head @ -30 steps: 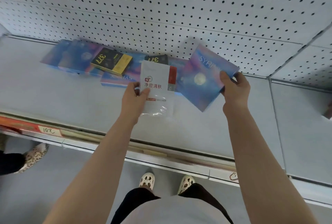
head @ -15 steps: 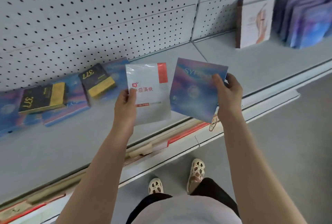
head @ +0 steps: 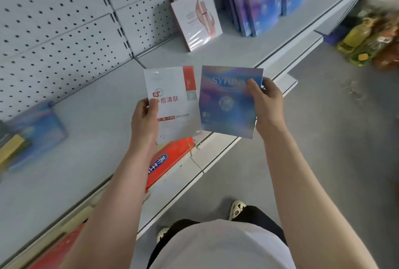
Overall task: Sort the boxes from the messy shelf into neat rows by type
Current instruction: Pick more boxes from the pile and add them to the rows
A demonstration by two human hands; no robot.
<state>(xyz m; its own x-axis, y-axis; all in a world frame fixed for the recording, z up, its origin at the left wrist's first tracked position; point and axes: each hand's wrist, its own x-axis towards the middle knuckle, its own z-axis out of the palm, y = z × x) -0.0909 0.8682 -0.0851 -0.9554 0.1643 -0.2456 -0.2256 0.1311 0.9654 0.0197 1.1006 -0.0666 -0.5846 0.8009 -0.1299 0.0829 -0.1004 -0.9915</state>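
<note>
My left hand (head: pixel 144 120) grips a white box with a red stripe (head: pixel 174 100) by its left edge, held up over the shelf's front. My right hand (head: pixel 266 101) grips a blue-purple box (head: pixel 226 104) by its right edge, just right of the white one. Further right on the shelf stand a white-pink box (head: pixel 197 17) and a neat upright row of blue-purple boxes (head: pixel 261 0). At the far left lie a blue box (head: pixel 36 132) and a black-yellow box (head: pixel 10 150), blurred.
The grey shelf (head: pixel 92 121) has a pegboard back wall (head: pixel 54 24). A red label strip (head: pixel 168 160) runs along its front edge. Bottles and packets (head: pixel 367 42) stand on the floor at the right. My feet are below.
The view has swung right along the shelf with both boxes still held. The messy pile has slid off to the left, and the sorted rows have come closer at the upper right.
</note>
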